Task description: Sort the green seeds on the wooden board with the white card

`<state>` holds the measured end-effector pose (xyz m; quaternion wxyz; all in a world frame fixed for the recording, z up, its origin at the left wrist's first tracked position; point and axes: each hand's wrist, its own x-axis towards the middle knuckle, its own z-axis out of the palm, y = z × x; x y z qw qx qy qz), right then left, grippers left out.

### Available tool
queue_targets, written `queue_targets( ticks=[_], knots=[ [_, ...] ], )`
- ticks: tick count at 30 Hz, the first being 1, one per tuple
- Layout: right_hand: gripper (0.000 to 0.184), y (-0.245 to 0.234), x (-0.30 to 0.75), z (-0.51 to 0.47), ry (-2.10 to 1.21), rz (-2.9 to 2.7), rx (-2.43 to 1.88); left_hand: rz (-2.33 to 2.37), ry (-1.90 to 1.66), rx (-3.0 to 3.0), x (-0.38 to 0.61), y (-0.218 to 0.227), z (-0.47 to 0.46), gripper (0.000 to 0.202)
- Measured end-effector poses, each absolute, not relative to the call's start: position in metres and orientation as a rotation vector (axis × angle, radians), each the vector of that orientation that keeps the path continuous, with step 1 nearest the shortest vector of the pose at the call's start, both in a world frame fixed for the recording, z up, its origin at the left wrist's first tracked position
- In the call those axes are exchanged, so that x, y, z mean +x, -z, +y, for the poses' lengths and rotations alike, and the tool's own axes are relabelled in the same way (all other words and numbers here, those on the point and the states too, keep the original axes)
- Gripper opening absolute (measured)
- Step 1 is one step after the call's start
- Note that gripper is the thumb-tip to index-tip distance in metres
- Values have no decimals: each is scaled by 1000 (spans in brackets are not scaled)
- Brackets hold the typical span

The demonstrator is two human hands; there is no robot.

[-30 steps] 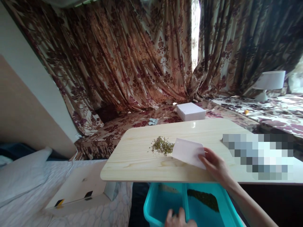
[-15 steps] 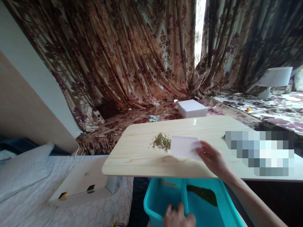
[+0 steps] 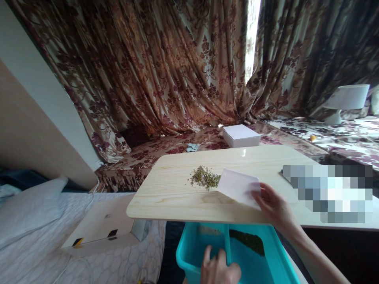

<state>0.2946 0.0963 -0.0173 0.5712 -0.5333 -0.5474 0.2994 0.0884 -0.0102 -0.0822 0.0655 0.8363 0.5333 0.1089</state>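
My right hand (image 3: 274, 209) pinches a white card (image 3: 238, 186) by its right edge, tilted, with its left edge touching a small pile of green beans (image 3: 204, 177) on the light wooden tabletop (image 3: 177, 193). My left hand (image 3: 219, 268) grips the near rim and divider of a teal two-compartment bin (image 3: 189, 252) held under the table's front edge. The bin's right compartment holds dark green beans (image 3: 247, 240). The left compartment's contents are mostly hidden.
A white box (image 3: 241, 136) lies on patterned fabric behind the table, before floral curtains (image 3: 177, 67). A white lamp (image 3: 346, 100) stands far right. A flat white carton (image 3: 100, 227) rests on the bed at left. A blurred patch covers the table's right part.
The card has tilted and shifted slightly right while staying at the pile's edge. My left hand has moved a little left along the bin's rim, fingers now more raised.
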Motion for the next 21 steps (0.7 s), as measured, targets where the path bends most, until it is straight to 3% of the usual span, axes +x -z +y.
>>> queue_targets(
  ticks=[4, 7, 11, 16, 21],
  knots=[
    [33, 14, 284, 93, -756, -1310, -1236, 1578, -231, 2473, 87, 67, -7, 2],
    [35, 13, 280, 88, -788, -1321, -1215, 1589, -176, 2442, 89, 61, -6, 17],
    [40, 12, 276, 82, -803, -1307, -1228, 1603, -269, 2455, 92, 67, -8, 2],
    [45, 9, 266, 72, -863, -1248, -1206, 1632, -307, 2470, 98, 68, -6, 3],
    [46, 9, 260, 63, -893, -1252, -1188, 1629, -257, 2460, 103, 61, -1, 36]
  ],
)
